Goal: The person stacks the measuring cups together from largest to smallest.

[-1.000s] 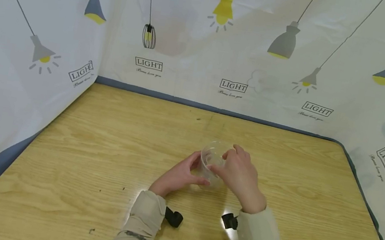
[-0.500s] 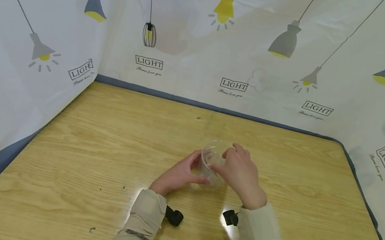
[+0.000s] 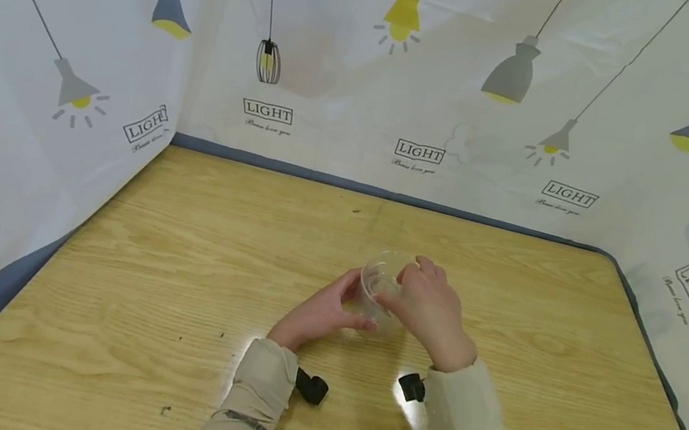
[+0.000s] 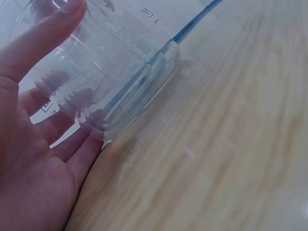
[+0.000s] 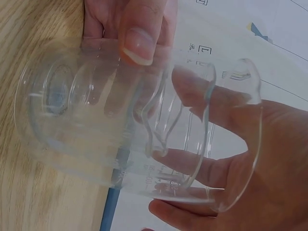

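A clear plastic cup is held near the middle of the table, its mouth tipped toward the right hand. My left hand grips it from the left, thumb in front and fingers curled around the far side. In the right wrist view, a smaller clear plastic piece with a wavy rim sits inside the cup. My right hand reaches in through the mouth, thumb and a finger at that wavy rim, pinching it. Its other fingers stay outside the cup wall. Faint printed markings show on the side.
The wood-grain table runs back to a white printed curtain with a blue lower edge, which also closes in both sides. Black wrist cameras stick out from the two beige sleeves.
Both hands and the cup hold nearly the same place throughout. Only a very slight shift of the whole head view shows.
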Tool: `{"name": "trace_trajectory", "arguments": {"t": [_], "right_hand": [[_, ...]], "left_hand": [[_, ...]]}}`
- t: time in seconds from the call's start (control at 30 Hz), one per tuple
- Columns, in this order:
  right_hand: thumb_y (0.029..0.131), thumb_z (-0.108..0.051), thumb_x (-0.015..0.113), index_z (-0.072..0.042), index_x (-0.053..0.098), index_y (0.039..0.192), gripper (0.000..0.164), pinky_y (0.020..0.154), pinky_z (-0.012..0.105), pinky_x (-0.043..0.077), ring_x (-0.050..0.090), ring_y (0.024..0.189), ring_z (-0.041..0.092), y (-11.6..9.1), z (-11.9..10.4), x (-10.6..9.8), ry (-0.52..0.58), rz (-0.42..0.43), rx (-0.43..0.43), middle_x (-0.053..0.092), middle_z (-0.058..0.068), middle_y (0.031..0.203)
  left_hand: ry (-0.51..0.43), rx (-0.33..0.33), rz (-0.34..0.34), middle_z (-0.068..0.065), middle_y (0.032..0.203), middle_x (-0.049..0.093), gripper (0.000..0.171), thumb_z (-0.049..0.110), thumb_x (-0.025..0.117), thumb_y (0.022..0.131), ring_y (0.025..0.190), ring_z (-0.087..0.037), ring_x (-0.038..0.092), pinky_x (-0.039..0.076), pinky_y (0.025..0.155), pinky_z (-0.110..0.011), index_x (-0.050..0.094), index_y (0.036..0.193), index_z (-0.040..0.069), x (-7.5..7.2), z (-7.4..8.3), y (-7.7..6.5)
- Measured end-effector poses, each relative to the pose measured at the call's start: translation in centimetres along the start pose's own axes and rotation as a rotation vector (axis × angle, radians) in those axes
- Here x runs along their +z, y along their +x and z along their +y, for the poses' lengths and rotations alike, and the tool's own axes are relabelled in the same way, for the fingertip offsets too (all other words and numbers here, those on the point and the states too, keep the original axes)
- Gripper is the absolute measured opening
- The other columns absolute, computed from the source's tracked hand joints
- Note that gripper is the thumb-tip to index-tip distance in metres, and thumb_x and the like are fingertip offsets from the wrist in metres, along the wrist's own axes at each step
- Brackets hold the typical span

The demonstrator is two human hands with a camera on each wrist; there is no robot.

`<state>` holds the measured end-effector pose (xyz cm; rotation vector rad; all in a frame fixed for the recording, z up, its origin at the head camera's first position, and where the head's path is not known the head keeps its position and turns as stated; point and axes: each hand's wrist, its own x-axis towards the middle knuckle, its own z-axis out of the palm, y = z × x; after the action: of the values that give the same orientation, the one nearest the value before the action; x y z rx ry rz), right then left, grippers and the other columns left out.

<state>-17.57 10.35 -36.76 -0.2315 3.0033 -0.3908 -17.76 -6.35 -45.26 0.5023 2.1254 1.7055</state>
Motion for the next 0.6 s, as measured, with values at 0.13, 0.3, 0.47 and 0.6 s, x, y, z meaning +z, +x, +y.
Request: {"name": "trace_trajectory", "arguments": {"t": [0.13,0.3,0.47,0.6], "right_hand": [[0.074,-0.047,0.066,-0.003,0.064,0.090,0.047,0.070,0.049,0.045,0.045,0.105,0.036,0.0,-0.1,0.0,-0.012,-0.007,0.000,0.048,0.019,0.121],[0.074,-0.046,0.065,-0.006,0.062,0.079,0.041,0.067,0.050,0.045,0.044,0.106,0.037,0.1,-0.1,0.0,-0.028,0.009,-0.013,0.047,0.021,0.121],[0.074,-0.047,0.065,-0.010,0.056,0.064,0.039,0.061,0.048,0.045,0.047,0.100,0.035,0.2,-0.1,0.1,-0.042,0.015,-0.010,0.051,0.018,0.112],[0.074,-0.048,0.064,-0.011,0.055,0.063,0.039,0.060,0.047,0.045,0.047,0.096,0.033,0.2,-0.1,0.1,-0.055,0.011,-0.008,0.052,0.014,0.105]], "left_hand": [[-0.026,0.000,0.003,0.006,0.140,0.031,0.084,0.026,0.075,0.073,0.127,-0.013,0.030,0.024,0.102,-0.036,0.024,0.140,0.028,0.1,-0.7,0.3],[-0.025,0.016,0.023,0.012,0.137,0.034,0.083,0.028,0.076,0.070,0.125,-0.010,0.032,0.024,0.102,-0.035,0.027,0.136,0.036,0.2,-2.3,1.2],[-0.018,0.039,0.032,0.015,0.135,0.035,0.081,0.030,0.076,0.070,0.124,-0.008,0.033,0.025,0.101,-0.035,0.028,0.134,0.039,0.3,-3.1,1.5],[-0.010,0.043,0.039,0.017,0.134,0.036,0.081,0.031,0.077,0.069,0.123,-0.006,0.033,0.026,0.101,-0.033,0.028,0.133,0.041,0.3,-3.1,1.4]]}}
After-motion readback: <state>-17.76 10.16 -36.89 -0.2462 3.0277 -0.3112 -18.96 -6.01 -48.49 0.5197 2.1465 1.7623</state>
